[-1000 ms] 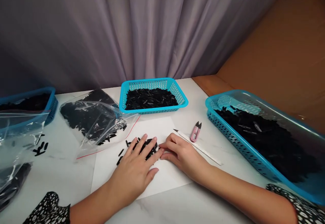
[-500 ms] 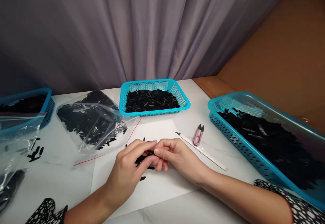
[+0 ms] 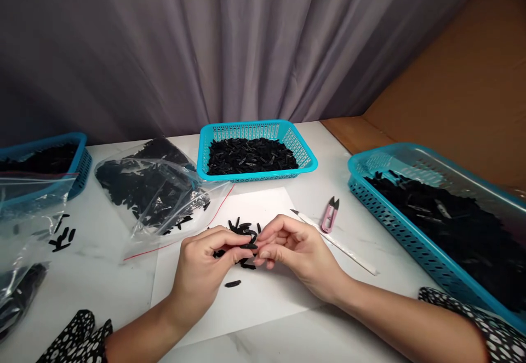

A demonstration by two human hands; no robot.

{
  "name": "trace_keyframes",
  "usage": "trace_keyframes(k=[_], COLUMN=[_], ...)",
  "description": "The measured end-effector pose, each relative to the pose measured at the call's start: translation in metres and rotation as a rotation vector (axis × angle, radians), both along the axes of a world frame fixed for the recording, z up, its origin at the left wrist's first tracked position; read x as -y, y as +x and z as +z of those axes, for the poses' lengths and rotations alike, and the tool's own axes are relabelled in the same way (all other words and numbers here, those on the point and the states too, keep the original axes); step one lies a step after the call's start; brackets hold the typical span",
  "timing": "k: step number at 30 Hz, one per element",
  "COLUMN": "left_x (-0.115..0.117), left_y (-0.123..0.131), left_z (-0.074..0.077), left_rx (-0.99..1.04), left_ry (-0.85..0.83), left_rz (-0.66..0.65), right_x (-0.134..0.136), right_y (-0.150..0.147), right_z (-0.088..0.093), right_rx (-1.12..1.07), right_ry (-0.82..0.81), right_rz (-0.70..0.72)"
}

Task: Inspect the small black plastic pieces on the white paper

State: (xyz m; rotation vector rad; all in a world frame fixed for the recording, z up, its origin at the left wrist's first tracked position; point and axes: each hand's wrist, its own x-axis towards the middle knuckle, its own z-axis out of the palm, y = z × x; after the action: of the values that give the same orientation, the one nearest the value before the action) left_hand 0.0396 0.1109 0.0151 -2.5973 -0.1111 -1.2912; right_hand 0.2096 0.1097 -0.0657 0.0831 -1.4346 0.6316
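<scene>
My left hand (image 3: 209,259) pinches a small black elongated piece (image 3: 249,246) between thumb and fingertips. My right hand (image 3: 291,248) is curved just at the right end of that piece, its thumb and forefinger slightly apart with nothing seen between them. Whether its fingertips touch the piece is hard to make out. Beneath and behind the fingers, a loose pile of similar black pieces (image 3: 242,225) lies on a white paper sheet (image 3: 263,308). One single black piece (image 3: 233,283) lies nearer to me on the sheet.
A blue basket (image 3: 258,176) of black pieces stands behind the sheet, a larger blue basket (image 3: 394,220) at right, another (image 3: 84,168) at left. Clear zip bags (image 3: 152,187) of pieces lie left. Pink thread snips (image 3: 329,217) and a white pencil (image 3: 341,248) lie right.
The right hand's fingertips have come off the piece and moved slightly right, while the left hand keeps its pinch. The pile beneath shows more. The view has shifted slightly.
</scene>
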Motion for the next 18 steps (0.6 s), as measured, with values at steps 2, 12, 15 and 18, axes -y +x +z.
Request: trace_keyframes(k=[2,12,15,18], left_x=[-0.0001,0.0006,0.0015,0.0014], left_y=[0.0006,0.0006,0.0005,0.0005], left_z=[-0.0003,-0.0032,-0.0026,-0.0025], left_rx=[0.003,-0.021,-0.028,-0.035], left_ry=[0.024,0.086,0.112,0.112], left_rz=[0.001,-0.005,-0.023,-0.034], right_x=[0.0002,-0.0028,-0.0015,-0.001], right_y=[-0.001,-0.0014,-0.0015,-0.0015], right_z=[-0.0019,-0.0061,-0.0058,-0.0057], right_rx=[0.001,0.029,0.041,0.039], right_ry=[0.024,0.088,0.099,0.098], right_rz=[-0.04,-0.233,-0.271,-0.281])
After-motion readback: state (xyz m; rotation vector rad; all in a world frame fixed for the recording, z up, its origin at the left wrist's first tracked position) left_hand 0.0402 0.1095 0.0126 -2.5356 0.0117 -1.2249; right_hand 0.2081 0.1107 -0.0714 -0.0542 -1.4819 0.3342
